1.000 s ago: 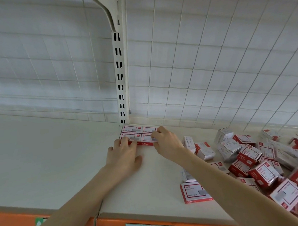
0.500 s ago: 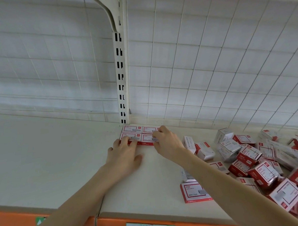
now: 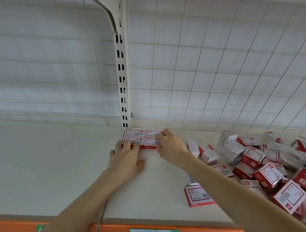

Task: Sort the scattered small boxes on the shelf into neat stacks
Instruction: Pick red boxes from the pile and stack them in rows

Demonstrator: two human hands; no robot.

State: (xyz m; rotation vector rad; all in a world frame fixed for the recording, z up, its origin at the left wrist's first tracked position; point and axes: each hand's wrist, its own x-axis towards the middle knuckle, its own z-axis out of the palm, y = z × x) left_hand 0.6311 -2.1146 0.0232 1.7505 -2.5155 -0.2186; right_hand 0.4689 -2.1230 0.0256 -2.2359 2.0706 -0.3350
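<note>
White wire grid [image 3: 199, 69] backs the pale shelf [image 3: 53, 165], and in the far corner, at the foot of the slotted upright [image 3: 122, 82], lies the block of four boxes [image 3: 141, 138], two by two with labels up and sides touching. The left hand [image 3: 127, 158] lies flat, fingers straight and spread, tips pressing on the near left box while the palm rests on the shelf. The right hand [image 3: 169, 145] curls over the right end of the block, fingers on top and thumb against the near side, pinching it there. The step in hand looks like squaring up this first layer, both hands nudging the boxes flush. Next, I judge, the right hand must let go and reach right for a loose box, since the scattered heap [image 3: 257, 163] sprawls from just beside that wrist out to the right edge of view, many boxes tilted or leaning on each other. One flat box [image 3: 199, 196] lies apart near the front and looks the easiest pick. Left of the block the shelf gives open room for more stacks. The grid blocks any push farther back, and the orange front lip [image 3: 119, 231] marks the drop, so boxes dragged from the heap near it could slide off
</note>
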